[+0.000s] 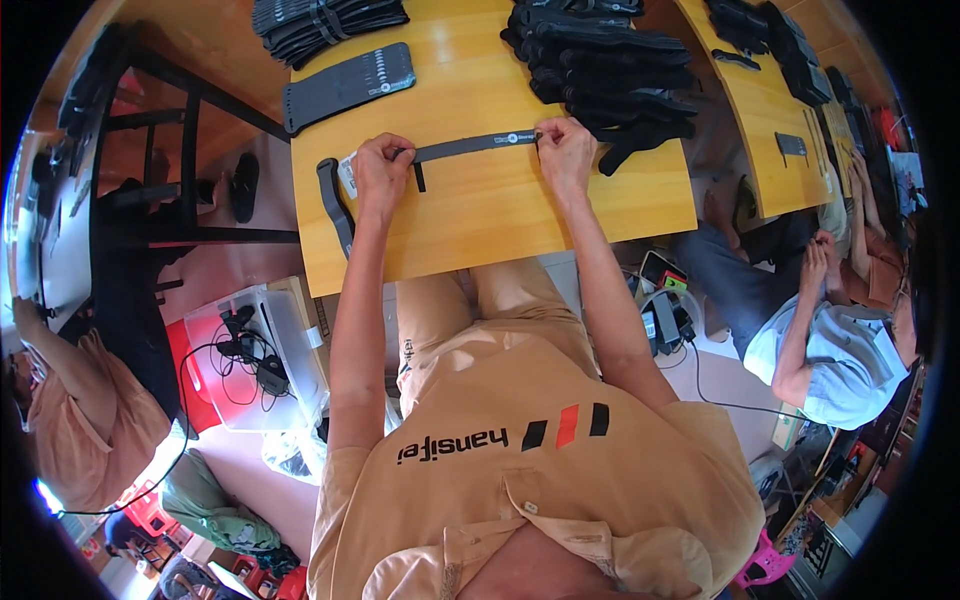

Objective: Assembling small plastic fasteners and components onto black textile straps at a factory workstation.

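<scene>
By the left edge of the worktop (pixel 450 220), a bent strap (pixel 331 195) is lying. My left hand (pixel 383 172) is pinching the long strap (pixel 470 146) mid-worktop, my right hand (pixel 567 158) its other end, both grips closed, probably keeping it straight; bundles (pixel 622 76) are lying rightward.

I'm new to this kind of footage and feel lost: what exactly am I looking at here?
There is no machine: these are a person's own bare hands. The single picture comes from a wide fisheye camera on that person's head, looking down, so straight edges bend near the rim.

The left hand and right hand each hold one end of a narrow dark strap, stretched between them above a yellow table. On the table lie a curved dark strip by the left forearm, a flat dark panel, a dark stack beyond it, and a black pile at the far right.
</scene>
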A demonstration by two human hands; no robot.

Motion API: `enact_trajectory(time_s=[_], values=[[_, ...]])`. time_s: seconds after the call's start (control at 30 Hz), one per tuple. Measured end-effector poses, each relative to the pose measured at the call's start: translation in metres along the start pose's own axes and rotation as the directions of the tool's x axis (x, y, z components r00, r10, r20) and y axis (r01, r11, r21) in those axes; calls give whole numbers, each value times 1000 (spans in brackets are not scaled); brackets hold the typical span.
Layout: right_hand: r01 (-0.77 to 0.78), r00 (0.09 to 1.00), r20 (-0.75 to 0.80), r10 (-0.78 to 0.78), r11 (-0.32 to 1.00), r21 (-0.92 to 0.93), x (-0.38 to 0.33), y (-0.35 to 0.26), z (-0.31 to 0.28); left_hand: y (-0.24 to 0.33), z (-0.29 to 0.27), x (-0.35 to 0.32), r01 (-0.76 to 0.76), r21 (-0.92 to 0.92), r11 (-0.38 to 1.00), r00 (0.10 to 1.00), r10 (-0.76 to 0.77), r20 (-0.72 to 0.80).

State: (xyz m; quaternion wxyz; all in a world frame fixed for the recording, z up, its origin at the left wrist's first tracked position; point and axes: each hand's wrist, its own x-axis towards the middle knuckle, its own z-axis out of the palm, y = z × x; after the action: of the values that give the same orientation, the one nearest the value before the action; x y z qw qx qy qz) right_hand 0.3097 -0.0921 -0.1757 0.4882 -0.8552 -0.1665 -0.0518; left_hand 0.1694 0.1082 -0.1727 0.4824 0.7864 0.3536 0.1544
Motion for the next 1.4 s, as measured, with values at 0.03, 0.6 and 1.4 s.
enact_trajectory(time_s=[0.03, 0.6, 1.4], values=[[0, 1000, 4, 0, 1000, 6, 1, 0, 0, -2, 0, 1, -56, 28, 998, 998, 56, -20], [101, 995, -8, -103, 988, -114, -6, 1, -6, 10, -3, -23, -152, 336, 930, 958, 222, -182], [222, 975, 2, -222, 971, -91, 1, 37, -92, -18, -59, -92, 148, 548, 823, 920, 89, -382]])
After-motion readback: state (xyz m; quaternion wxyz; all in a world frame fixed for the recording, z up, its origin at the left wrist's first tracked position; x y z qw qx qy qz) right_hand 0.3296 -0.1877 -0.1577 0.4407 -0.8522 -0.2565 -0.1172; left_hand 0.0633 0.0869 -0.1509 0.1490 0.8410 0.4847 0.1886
